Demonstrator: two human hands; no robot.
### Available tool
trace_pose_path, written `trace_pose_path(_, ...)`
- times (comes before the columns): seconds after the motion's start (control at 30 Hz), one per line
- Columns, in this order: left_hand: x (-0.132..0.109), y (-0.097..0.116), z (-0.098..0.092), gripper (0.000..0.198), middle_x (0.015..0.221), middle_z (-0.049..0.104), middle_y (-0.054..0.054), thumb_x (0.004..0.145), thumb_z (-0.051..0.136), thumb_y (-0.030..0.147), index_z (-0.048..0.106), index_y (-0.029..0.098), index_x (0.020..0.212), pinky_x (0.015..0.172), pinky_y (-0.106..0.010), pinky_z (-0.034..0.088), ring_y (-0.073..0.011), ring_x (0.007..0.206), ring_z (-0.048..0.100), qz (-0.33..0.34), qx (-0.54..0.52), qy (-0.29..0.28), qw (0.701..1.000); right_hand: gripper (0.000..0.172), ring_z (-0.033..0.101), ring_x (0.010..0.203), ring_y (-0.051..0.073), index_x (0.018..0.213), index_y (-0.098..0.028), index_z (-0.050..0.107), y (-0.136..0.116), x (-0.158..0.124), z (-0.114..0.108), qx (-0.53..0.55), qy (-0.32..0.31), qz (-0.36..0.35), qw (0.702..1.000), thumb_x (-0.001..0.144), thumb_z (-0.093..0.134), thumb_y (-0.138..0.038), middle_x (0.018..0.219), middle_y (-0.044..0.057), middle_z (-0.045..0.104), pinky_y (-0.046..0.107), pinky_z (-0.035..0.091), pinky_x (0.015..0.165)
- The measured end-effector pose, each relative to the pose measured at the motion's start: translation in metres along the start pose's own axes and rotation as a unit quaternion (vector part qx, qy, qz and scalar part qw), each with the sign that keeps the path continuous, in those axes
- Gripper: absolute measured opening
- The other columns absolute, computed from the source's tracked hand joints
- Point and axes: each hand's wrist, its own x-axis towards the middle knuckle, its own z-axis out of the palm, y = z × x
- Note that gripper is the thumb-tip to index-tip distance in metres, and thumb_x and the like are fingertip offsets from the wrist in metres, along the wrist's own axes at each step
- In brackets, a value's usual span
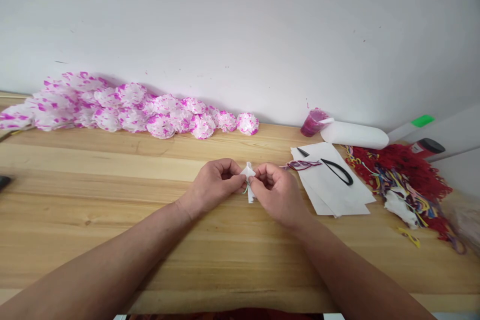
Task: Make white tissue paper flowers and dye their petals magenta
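Observation:
Over the middle of the wooden table, a narrow folded strip of white tissue paper (pixel 251 194) is pinched at its waist between my two hands. A pale green string (pixel 245 189) shows at that waist, close to the fingertips. My left hand (pixel 217 180) is closed, thumb and forefinger at the left side of the paper and string. My right hand (pixel 275 187) is closed too, its thumb and forefinger pressing at the paper's right side. Which fingers grip the string's ends is hidden. White paper sheets (pixel 322 205) and black-handled scissors (pixel 343 172) lie right of my right hand.
White-and-magenta paper flowers (pixel 161 126) line the wall at the back left. At the back right stand a cup of magenta liquid (pixel 313 124) and a white roll (pixel 354 135). Dark red yarn (pixel 405 167) and coloured strings (pixel 393 180) heap at the right. A dark object (pixel 3 181) touches the left edge.

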Motion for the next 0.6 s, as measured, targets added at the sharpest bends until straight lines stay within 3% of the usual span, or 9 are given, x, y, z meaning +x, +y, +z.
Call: trace_pose_path(0.6,-0.0002,-0.0001,0.0005,0.018,0.068,0.069,-0.001,0.073,0.071,0.033,0.063,0.017,0.074,0.059,-0.024,0.044,-0.0146,0.063,0.062,-0.008,-0.006,-0.005,1.000,0.005,0.057,0.056,0.012,0.074,-0.020,0.062,-0.0019,-0.0017,-0.0003,-0.068,0.021,-0.023,0.997,0.078,0.061,-0.022,0.065,-0.001,0.065,0.023,0.046,0.054)
